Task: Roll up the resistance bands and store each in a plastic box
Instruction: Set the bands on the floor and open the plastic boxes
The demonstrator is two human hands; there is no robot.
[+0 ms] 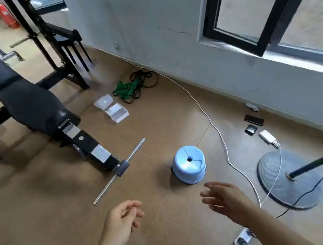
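Empty hands (122, 221) (225, 200), tangled resistance bands (134, 85), plastic boxes (116, 112) unlabelled

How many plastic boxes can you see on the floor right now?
2. One plastic box lies beside the tangled bands near the wall; the other box sits just in front of it, touching or nearly so.

No text, label, brand or number can be read on anything here.
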